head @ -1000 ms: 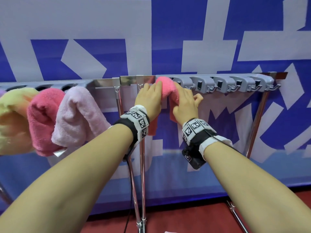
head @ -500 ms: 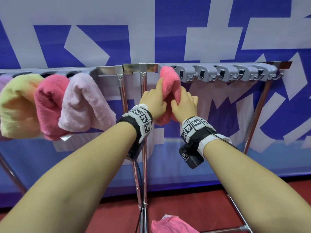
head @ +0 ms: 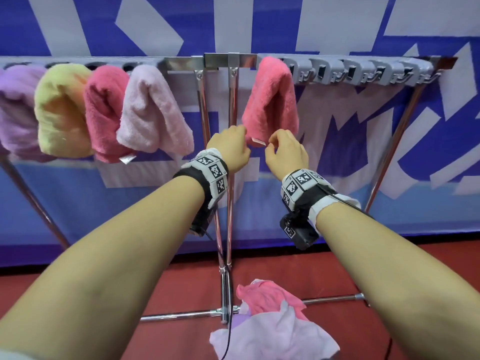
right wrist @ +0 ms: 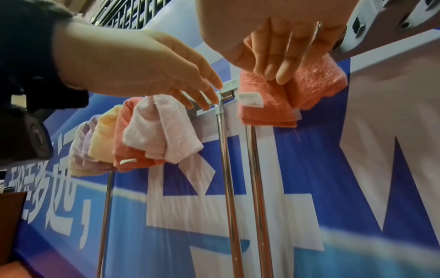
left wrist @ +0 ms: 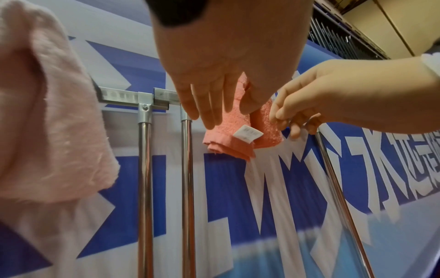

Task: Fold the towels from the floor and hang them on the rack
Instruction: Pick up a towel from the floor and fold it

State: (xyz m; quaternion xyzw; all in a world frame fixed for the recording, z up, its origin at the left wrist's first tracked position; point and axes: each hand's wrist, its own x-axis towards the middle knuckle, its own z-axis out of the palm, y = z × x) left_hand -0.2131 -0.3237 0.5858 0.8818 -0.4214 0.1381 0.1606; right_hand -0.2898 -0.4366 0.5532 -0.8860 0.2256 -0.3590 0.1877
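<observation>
Towels on floor [head: 270, 326]: loose pink and lilac heap at the rack's foot, nearest the person — unfolded, so by my reading next in line.
Left hand [head: 232, 149]: fingers straight and relaxed beside the hanging towel's lower left corner, grasping nothing; the left wrist view shows fingertips just at the cloth, though contact is unclear.
Right hand [head: 285, 152]: fingers loosely curled at the lower right corner, empty in the right wrist view; likely letting go after a last tidy.
Coral towel [head: 272, 100]: folded and draped over the bar, both halves hanging roughly level — balanced so it stays put.
Care tag [left wrist: 248, 134]: small white label at the hem; print too small to read.
Rack [head: 223, 59]: chrome bar on paired uprights, grey clips [head: 358, 72] to the right unused.
Hung towels: pale pink [head: 153, 110], deep pink [head: 106, 110], yellow-green [head: 61, 107] and lilac [head: 18, 110], packed side by side.
Banner [head: 428, 157]: blue with large white characters, cropped; unreadable whole.
</observation>
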